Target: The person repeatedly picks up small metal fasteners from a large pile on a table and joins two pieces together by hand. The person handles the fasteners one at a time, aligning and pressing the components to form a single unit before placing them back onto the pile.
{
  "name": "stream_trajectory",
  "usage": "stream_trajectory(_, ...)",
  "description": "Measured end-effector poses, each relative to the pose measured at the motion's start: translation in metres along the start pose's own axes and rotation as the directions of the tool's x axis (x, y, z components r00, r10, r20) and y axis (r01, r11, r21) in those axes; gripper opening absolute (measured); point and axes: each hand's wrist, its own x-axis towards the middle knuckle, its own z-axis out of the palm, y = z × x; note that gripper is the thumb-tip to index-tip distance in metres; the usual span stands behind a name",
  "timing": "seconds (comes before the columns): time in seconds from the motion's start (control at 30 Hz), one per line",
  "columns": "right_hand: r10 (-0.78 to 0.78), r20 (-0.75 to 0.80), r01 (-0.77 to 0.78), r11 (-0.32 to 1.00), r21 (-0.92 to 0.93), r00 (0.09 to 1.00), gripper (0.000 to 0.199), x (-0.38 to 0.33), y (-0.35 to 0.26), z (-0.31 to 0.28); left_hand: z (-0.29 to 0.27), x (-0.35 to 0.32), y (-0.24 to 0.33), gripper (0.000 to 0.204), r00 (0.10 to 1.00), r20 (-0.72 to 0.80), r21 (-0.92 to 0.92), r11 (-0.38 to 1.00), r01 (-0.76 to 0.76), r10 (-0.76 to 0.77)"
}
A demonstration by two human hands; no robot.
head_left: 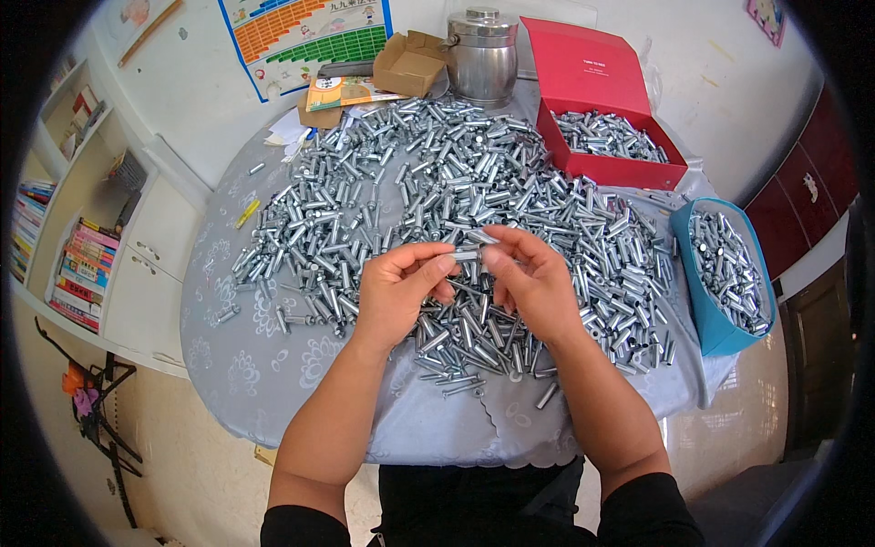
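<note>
My left hand point(398, 287) and my right hand point(527, 278) meet above the near middle of the table, and together they pinch a small silver metal sleeve piece point(469, 253) between their fingertips. Under and beyond both hands spreads a large heap of similar silver metal bolts and sleeves point(428, 173), which covers most of the round table point(273, 356) with its grey patterned cloth. My forearms come in from the lower edge.
A red box point(620, 169) with metal pieces stands at the back right, and a blue bin point(711, 310) full of them at the right. A steel pot point(481, 55), a cardboard box point(408, 62) and booklets sit at the back. White shelves with books stand at the left.
</note>
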Motion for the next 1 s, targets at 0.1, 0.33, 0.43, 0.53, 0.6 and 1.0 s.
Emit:
stream_trajectory(0.1,0.102,0.053,-0.092,0.982,-0.163,0.993,0.022,0.003,0.002,-0.008,0.002,0.000,0.000,0.021,1.000,0.019,0.001,1.000,0.001,-0.001)
stream_trajectory(0.33,0.048,0.018,-0.048,0.999,-0.021,0.999,0.020,0.001,-0.002,-0.003,0.003,0.001,-0.001,0.021,1.000,-0.010,-0.013,1.000,0.013,-0.013)
stream_trajectory(0.43,0.006,0.045,-0.005,0.999,-0.033,0.999,0.021,0.002,0.006,-0.003,0.001,-0.001,-0.001,0.022,1.000,-0.016,-0.025,1.000,0.013,-0.014)
stream_trajectory(0.53,0.002,0.012,-0.002,0.999,-0.038,1.000,0.021,0.001,0.001,-0.001,0.002,0.001,-0.003,0.022,1.000,-0.013,-0.031,0.999,0.023,-0.023)
stream_trajectory(0.6,0.132,0.043,-0.128,0.989,-0.078,0.990,0.022,0.002,0.000,-0.006,0.003,0.000,-0.001,0.022,1.000,-0.012,-0.021,0.999,0.025,-0.025)
stream_trajectory(1.0,-0.053,0.016,0.054,0.997,-0.051,0.998,0.020,0.000,0.002,0.001,0.002,0.000,-0.001,0.022,1.000,-0.009,-0.029,0.999,0.021,-0.021)
